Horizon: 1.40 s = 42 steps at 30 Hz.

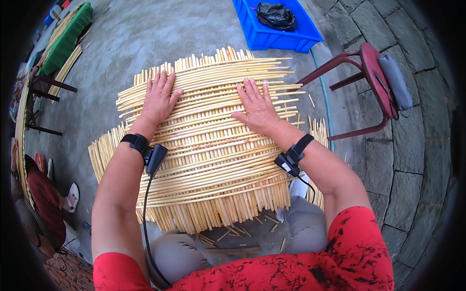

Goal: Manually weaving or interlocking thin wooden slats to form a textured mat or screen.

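Both hands lay flat on a woven cane mat spread across the person's lap and knees, bulging upward like a shallow dome. Left hand pressed palm down near the far left edge, fingers straight and slightly spread, gripping nothing. Right hand lay likewise near the far right, fingers extended and fanned, thumb out, nothing held; only flat contact with the weave.

The mat was made of pale yellow, round, smooth strips: long ones running across, shorter uprights poking out as loose ends along the near and far edges. Judged light for its spread, springy rather than rigid, and liable to flex or shed unwoven ends if lifted by one side. Best taken with both hands well apart on the woven body, not by the free tips, which look brittle and would slip out. Surface looked dry and a little slick.

Short cane offcuts lay on the concrete floor between the feet. A blue plastic crate holding a black bag stood beyond the mat. A red metal chair stood to the right. Black wrist straps with small devices sat on both forearms.
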Each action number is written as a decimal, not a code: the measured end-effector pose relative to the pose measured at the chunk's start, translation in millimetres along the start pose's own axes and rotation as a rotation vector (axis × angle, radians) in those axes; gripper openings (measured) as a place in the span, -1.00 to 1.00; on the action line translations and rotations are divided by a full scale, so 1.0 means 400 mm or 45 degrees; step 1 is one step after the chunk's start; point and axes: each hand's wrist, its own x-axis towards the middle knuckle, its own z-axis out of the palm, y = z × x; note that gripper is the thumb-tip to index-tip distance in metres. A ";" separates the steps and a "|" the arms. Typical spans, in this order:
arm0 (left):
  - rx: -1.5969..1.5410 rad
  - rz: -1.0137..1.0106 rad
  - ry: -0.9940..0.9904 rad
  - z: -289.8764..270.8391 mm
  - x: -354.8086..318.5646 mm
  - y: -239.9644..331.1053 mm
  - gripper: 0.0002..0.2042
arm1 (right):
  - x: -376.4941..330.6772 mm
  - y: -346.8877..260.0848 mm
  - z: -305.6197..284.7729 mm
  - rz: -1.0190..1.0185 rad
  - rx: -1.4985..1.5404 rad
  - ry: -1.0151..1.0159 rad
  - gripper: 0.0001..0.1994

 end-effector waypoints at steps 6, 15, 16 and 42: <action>-0.009 0.023 -0.034 -0.005 -0.007 -0.006 -0.43 | 0.021 -0.002 -0.002 0.035 0.018 0.012 -0.24; 0.082 0.213 -0.093 -0.067 -0.126 0.052 -0.42 | 0.020 0.003 -0.029 0.042 0.053 0.005 -0.24; 0.095 0.282 -0.132 -0.076 -0.145 0.054 -0.41 | 0.010 0.003 -0.031 0.025 0.037 0.029 -0.25; 0.059 0.430 -0.240 -0.066 -0.194 0.004 -0.34 | -0.092 0.008 -0.043 -0.010 0.075 -0.028 -0.25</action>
